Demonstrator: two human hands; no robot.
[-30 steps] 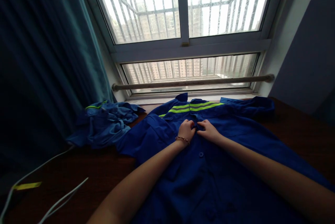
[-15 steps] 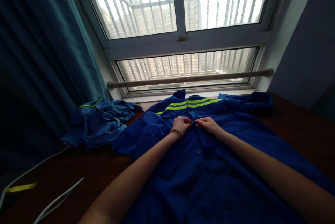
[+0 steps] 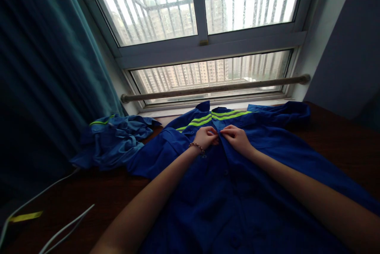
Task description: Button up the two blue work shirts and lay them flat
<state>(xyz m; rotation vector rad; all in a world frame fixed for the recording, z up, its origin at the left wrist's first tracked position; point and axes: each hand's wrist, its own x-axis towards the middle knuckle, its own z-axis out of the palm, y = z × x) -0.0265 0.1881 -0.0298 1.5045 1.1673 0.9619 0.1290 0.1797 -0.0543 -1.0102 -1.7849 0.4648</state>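
Fabric of the blue shirt [image 3: 282, 150], spread across the middle and right of the dark wooden surface [image 3: 118, 192] with its yellow-green striped band [image 3: 231, 114] toward the far window [image 3: 208, 72], is pinched at the front opening [image 3: 225, 151] between the thumb and fingertips of the right hand [image 3: 238, 140]. Just left of it, the left hand [image 3: 204, 138], a bracelet [image 3: 196, 146] on its wrist, has its fingers curled together at that opening, though whether they clamp cloth I cannot tell. A crumpled blue garment [image 3: 115, 143] lies at the far left by the curtain [image 3: 74, 68], and a white cable [image 3: 44, 187] at the near left.
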